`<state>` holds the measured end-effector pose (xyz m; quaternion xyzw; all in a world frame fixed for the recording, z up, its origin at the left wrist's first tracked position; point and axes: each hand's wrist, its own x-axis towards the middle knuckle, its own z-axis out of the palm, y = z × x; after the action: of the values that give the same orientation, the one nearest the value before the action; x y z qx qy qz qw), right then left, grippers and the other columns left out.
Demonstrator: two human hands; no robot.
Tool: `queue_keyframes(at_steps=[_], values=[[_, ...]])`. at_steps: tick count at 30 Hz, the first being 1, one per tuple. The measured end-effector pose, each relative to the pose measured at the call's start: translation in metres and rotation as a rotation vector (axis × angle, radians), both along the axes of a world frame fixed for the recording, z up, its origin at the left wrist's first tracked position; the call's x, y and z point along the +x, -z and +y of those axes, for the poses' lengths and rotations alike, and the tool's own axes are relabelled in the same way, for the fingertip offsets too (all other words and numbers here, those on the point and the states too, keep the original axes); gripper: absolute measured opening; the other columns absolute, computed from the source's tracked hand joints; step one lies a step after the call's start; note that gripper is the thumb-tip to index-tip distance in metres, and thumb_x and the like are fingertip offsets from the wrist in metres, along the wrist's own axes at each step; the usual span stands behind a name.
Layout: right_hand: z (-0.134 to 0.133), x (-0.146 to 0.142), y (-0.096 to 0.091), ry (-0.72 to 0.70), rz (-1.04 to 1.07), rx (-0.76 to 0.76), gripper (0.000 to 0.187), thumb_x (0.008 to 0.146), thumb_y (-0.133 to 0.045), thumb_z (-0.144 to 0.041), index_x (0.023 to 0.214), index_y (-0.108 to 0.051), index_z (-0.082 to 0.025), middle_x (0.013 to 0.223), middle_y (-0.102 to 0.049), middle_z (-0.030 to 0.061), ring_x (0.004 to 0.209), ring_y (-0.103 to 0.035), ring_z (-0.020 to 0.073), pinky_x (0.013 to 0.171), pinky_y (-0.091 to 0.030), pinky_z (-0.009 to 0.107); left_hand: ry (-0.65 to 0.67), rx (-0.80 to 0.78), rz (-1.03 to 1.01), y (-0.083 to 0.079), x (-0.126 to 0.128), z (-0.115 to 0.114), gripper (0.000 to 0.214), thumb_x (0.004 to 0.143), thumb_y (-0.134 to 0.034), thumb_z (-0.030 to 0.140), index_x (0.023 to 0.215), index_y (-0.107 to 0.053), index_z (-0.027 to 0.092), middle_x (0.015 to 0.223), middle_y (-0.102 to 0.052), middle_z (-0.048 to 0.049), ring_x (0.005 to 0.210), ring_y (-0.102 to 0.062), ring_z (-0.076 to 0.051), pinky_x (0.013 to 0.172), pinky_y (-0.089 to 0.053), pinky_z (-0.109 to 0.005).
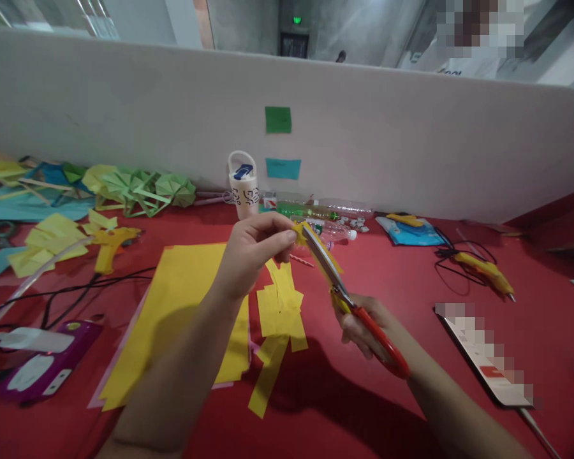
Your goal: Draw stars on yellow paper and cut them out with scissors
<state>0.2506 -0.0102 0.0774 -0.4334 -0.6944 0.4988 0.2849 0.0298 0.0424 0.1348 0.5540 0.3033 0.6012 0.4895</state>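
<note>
My left hand point(249, 255) pinches a small yellow paper strip point(300, 233) between thumb and fingers, raised above the table. In my right hand point(363, 319) are red-handled scissors point(377, 341), their long metal blades pointing up and left to the paper. The tips meet the strip close to my left fingertips. Some yellow paper also shows along the blades' far side; how far the blades are apart I cannot tell. Beneath my hands lies a loose pile of cut yellow paper strips point(280, 309). Left of it is a stack of yellow sheets point(186, 280), partly covered by my left forearm.
A white cup point(245, 194) and several plastic bottles point(310, 213) stand or lie by the white partition point(172, 108). Yellow glue guns point(110, 245) with cables are on both sides. A purple power strip point(52, 363) lies left, a phone-like device point(488, 357) right. Folded paper shapes point(138, 185) sit back left.
</note>
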Motion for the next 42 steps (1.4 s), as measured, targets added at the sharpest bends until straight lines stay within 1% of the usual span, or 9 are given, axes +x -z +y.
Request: queue_keyframes(at_steps=[4,8,12,16,22,27,34,38,42], values=[[0.000,0.001,-0.001,-0.010,-0.015,0.005,0.052,0.085,-0.055,-0.068,0.063,-0.040,-0.023,0.055,-0.040,-0.0051,0.048,-0.041,0.0105,0.046,-0.036,0.024,-0.031,0.017,0.010,-0.001,0.000,0.000,0.002,0.068,-0.070,0.017,0.069,-0.068,0.019,0.055,-0.060,0.0051,0.047,-0.056,-0.007,0.046,-0.047,-0.018],[-0.001,0.003,-0.005,-0.033,-0.028,-0.003,0.055,0.085,-0.054,-0.073,0.065,-0.041,-0.023,0.053,-0.039,-0.0067,0.046,-0.038,0.0096,0.050,-0.040,0.026,-0.016,0.075,0.043,0.000,-0.001,0.000,0.003,0.071,-0.067,0.017,0.068,-0.066,0.019,0.059,-0.059,0.0045,0.050,-0.057,-0.007,0.047,-0.047,-0.018],[-0.002,0.003,-0.012,-0.043,-0.045,-0.013,0.058,0.082,-0.053,-0.078,0.068,-0.042,-0.023,0.054,-0.039,-0.0067,0.047,-0.037,0.0094,0.048,-0.037,0.025,0.019,0.100,0.073,0.000,-0.004,0.000,0.005,0.074,-0.066,0.017,0.069,-0.065,0.019,0.060,-0.058,0.0043,0.051,-0.056,-0.007,0.048,-0.047,-0.019],[-0.003,0.003,-0.016,-0.069,-0.032,-0.006,0.057,0.082,-0.055,-0.077,0.067,-0.042,-0.023,0.057,-0.042,-0.0051,0.049,-0.038,0.0101,0.045,-0.033,0.023,0.049,0.093,0.106,-0.002,-0.006,-0.001,0.006,0.073,-0.065,0.017,0.067,-0.064,0.019,0.063,-0.058,0.0032,0.053,-0.057,-0.008,0.048,-0.047,-0.019],[-0.002,0.004,-0.007,-0.063,-0.038,-0.038,0.049,0.087,-0.056,-0.065,0.066,-0.041,-0.023,0.057,-0.041,-0.0058,0.048,-0.037,0.0094,0.049,-0.040,0.025,0.083,0.102,0.130,-0.005,-0.009,-0.001,0.008,0.070,-0.065,0.016,0.063,-0.063,0.019,0.058,-0.055,0.0034,0.051,-0.053,-0.008,0.048,-0.045,-0.020],[-0.002,0.004,0.003,-0.048,-0.016,-0.078,0.045,0.087,-0.059,-0.059,0.067,-0.043,-0.022,0.059,-0.042,-0.0043,0.050,-0.042,0.0101,0.044,-0.036,0.022,0.089,0.047,0.105,-0.001,-0.010,0.000,0.006,0.073,-0.066,0.020,0.068,-0.064,0.019,0.059,-0.057,0.0031,0.052,-0.054,-0.009,0.048,-0.044,-0.021],[-0.005,0.001,-0.003,0.003,0.036,-0.068,0.047,0.086,-0.059,-0.062,0.066,-0.046,-0.021,0.059,-0.041,-0.0046,0.043,-0.036,0.0078,0.037,-0.031,0.021,0.173,-0.038,0.163,-0.001,0.001,-0.004,0.018,0.076,-0.067,0.029,0.062,-0.063,0.018,0.055,-0.056,0.0028,0.048,-0.050,-0.008,0.049,-0.041,-0.022],[-0.004,0.001,-0.001,0.001,0.049,-0.052,0.047,0.085,-0.060,-0.062,0.066,-0.046,-0.021,0.058,-0.042,-0.0048,0.042,-0.037,0.0075,0.037,-0.029,0.022,0.130,-0.030,0.100,-0.001,0.004,-0.005,0.015,0.075,-0.067,0.028,0.064,-0.064,0.018,0.057,-0.058,0.0029,0.048,-0.050,-0.008,0.048,-0.042,-0.022],[-0.002,0.002,0.001,0.005,0.015,-0.067,0.042,0.087,-0.059,-0.055,0.066,-0.043,-0.022,0.056,-0.043,-0.0058,0.042,-0.038,0.0081,0.041,-0.033,0.023,0.096,-0.015,0.082,-0.001,0.003,-0.004,0.015,0.075,-0.068,0.027,0.064,-0.064,0.018,0.057,-0.059,0.0028,0.049,-0.052,-0.008,0.049,-0.043,-0.023]])
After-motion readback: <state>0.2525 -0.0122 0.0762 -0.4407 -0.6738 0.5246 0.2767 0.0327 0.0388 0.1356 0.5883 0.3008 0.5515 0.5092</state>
